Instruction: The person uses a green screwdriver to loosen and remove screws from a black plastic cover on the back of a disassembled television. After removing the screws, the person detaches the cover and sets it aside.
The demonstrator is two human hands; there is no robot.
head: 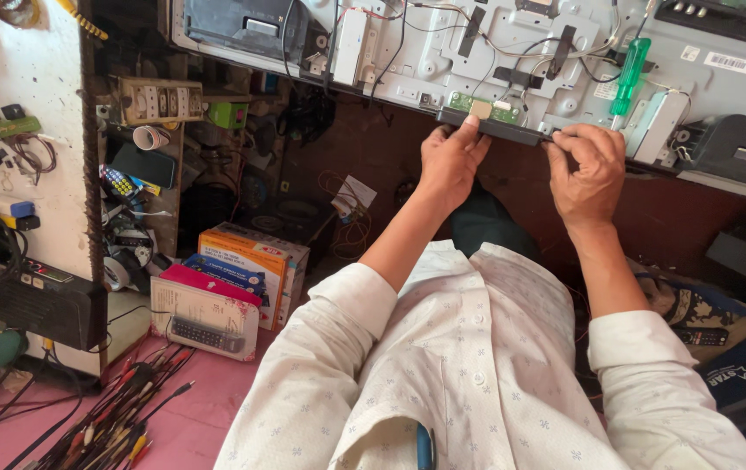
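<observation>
Both hands, left hand [450, 161] and right hand [589, 170], pinching the black strip [499, 129] (panel's lower edge [564, 61]).

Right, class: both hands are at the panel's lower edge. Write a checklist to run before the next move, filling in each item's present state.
1. Left hand on the black strip: ok.
2. Right hand pinching the strip's end: ok.
3. Small green board in view above the strip: ok.
4. Green screwdriver lying apart from both hands: ok.
5. Wires off the strip: cannot tell.
6. Strip fastened to the panel: cannot tell.
</observation>
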